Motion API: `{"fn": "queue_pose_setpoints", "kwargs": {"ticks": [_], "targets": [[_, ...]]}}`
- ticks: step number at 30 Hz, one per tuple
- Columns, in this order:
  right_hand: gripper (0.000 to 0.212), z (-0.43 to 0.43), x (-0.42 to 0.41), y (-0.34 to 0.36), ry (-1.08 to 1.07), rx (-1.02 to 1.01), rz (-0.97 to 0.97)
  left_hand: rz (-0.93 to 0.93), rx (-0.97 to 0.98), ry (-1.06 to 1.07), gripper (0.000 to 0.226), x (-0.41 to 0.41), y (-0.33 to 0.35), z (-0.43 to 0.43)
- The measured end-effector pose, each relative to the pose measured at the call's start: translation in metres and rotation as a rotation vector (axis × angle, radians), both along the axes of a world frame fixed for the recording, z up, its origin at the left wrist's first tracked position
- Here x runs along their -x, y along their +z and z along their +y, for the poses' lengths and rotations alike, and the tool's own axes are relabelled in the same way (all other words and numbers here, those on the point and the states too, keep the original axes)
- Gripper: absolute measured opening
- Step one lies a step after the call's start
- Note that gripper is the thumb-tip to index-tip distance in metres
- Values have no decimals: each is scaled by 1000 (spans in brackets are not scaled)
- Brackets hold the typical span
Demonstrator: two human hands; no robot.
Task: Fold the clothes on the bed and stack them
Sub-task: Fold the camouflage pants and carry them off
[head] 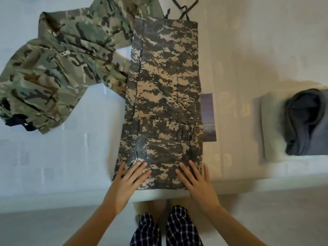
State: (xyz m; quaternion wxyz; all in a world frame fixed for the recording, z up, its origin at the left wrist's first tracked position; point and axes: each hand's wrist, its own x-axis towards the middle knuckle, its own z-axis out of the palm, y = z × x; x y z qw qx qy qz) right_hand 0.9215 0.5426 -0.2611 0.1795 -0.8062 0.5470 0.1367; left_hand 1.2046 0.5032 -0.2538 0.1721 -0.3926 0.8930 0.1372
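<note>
Pressing flat on the near end of the camo trousers (165, 86), left grip (127, 180) and right grip (195, 181) were both released, fingers straight, holding nothing. Trousers lay lengthwise on the bed (53, 157) beside a camo jacket (53, 68) (looked soft, light, limp; probably wouldn't slide much). Best hold judged: pinch both near corners, fold away.
</note>
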Motion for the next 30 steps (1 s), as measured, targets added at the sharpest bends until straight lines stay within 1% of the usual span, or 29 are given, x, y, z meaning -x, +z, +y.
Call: {"fn": "queue_pose_setpoints", "kwargs": {"ticks": [1, 2, 4, 6, 7, 8, 9, 10, 12, 15, 17, 18, 19, 20, 21, 22, 23, 24, 25, 26, 27, 28, 29, 30], "targets": [[99, -3, 1, -3, 7, 21, -9, -6, 1, -33, 119, -3, -2, -5], [93, -5, 3, -4, 19, 48, -22, 4, 8, -60, 110, -5, -3, -8], [81, -10, 4, 1, 19, 86, -75, 81, -4, -67, 89, -6, 1, -14], [66, -18, 7, 16, -3, 116, -193, 188, -66, 20, 73, -6, 14, -20], [60, -21, 11, 26, -41, 118, -277, 250, -75, 72, 62, -5, 22, -22], [55, -22, 15, 38, -91, 101, -367, 307, -85, 115, 47, -5, 33, -21], [50, -22, 21, 52, -142, 52, -449, 342, -131, 168, 39, -4, 46, -16], [45, -20, 27, 68, -185, -38, -501, 355, -230, 230, 42, -4, 60, -10], [36, -10, 41, 103, -269, -278, -527, 360, -474, 362, 55, -3, 90, 8], [27, 6, 54, 143, -332, -536, -570, 437, -821, 488, 49, 9, 129, 29], [22, 5, 56, 164, -391, -652, -636, 498, -950, 575, 42, 15, 149, 34], [24, -1, 59, 172, -412, -698, -645, 505, -985, 614, 37, 14, 155, 33], [33, -9, 64, 178, -438, -749, -639, 436, -1071, 614, 29, 14, 160, 20], [39, -21, 70, 182, -469, -794, -623, 361, -1095, 620, 26, 18, 162, 0], [37, -36, 77, 184, -501, -819, -608, 322, -1115, 649, 30, 21, 165, -23], [30, -54, 84, 182, -537, -814, -604, 308, -1163, 688, 31, 24, 166, -48], [23, -76, 91, 178, -581, -780, -614, 315, -1162, 719, 32, 28, 167, -76], [18, -99, 96, 172, -639, -726, -641, 334, -1108, 705, 31, 33, 165, -107], [14, -126, 100, 164, -710, -661, -697, 379, -1020, 724, 30, 37, 162, -139], [12, -151, 101, 153, -802, -578, -779, 469, -935, 777, 31, 42, 154, -169], [16, -176, 101, 143, -924, -496, -903, 603, -872, 885, 31, 46, 147, -197], [29, -196, 99, 131, -1069, -434, -1022, 773, -823, 1041, 26, 49, 135, -220], [47, -211, 97, 118, -1204, -420, -1111, 919, -786, 1237, 20, 51, 121, -236], [62, -220, 94, 103, -1277, -446, -1111, 1017, -777, 1391, 26, 52, 105, -244]]}}
